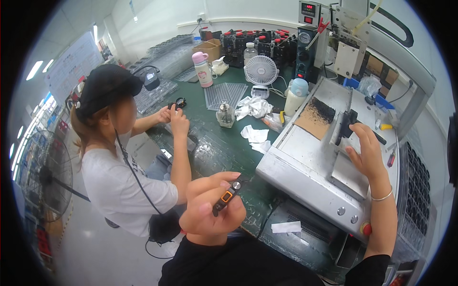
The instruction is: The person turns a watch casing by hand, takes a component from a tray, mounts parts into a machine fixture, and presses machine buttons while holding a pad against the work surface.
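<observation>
Raised in front of me, my left hand (214, 202) pinches a small black electronic part (226, 196) with an orange rectangular frame and a round silver button. My right hand (366, 150) reaches over the machine at the right. Its fingertips are at a black clamp fixture (347, 126) on the metal bed, and its thumb stands apart from the fingers. Whether those fingertips press on the fixture cannot be made out. A silver metal block (349, 175) sits just below this hand. Beside the fixture lies a brown board (315, 118) strewn with black bits.
At the left a person (119, 162) in a cap handles a small black part. The green table (217, 155) holds a glass jar (225, 114), crumpled tissues (254, 107), a white fan (261, 70) and bottles. A red stop button (366, 229) is near my right forearm. Black trays stand far right.
</observation>
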`<state>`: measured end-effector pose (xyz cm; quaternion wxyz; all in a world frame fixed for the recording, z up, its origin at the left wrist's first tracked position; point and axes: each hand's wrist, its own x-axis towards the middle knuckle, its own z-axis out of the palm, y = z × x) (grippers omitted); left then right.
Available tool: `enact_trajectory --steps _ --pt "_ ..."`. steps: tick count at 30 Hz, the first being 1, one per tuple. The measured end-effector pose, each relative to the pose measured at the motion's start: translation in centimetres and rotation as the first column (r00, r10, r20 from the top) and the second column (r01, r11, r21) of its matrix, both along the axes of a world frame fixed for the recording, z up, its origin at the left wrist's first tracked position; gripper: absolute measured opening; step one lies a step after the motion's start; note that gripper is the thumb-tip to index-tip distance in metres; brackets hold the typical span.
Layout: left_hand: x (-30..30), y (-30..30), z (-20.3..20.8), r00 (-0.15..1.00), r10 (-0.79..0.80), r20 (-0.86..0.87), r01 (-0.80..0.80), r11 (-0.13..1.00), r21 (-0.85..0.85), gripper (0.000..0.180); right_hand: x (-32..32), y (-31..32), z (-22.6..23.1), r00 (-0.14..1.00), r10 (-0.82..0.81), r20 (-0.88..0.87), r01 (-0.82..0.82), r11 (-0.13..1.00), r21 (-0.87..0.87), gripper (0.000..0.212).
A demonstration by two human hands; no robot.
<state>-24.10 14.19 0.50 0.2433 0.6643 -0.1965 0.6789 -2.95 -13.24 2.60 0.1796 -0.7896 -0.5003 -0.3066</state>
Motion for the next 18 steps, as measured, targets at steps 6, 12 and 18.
enact_trajectory --steps 6,12,18 --pt "-0.04 -0.29 -0.47 0.995 0.091 0.036 -0.094 0.992 0.080 0.051 -0.06 -0.05 0.19 1.000 0.003 -0.006 -0.003 1.000 -0.006 0.041" --pt "0.11 -0.20 0.11 0.947 0.291 0.135 -0.316 0.921 0.228 0.036 -0.09 -0.16 0.21 1.000 -0.001 -0.010 0.001 1.000 -0.003 0.042" --pt "-0.19 -0.38 -0.07 0.952 0.288 0.102 -0.304 0.929 0.211 0.043 -0.04 -0.23 0.07 1.000 -0.009 0.010 0.009 1.000 -0.002 0.043"
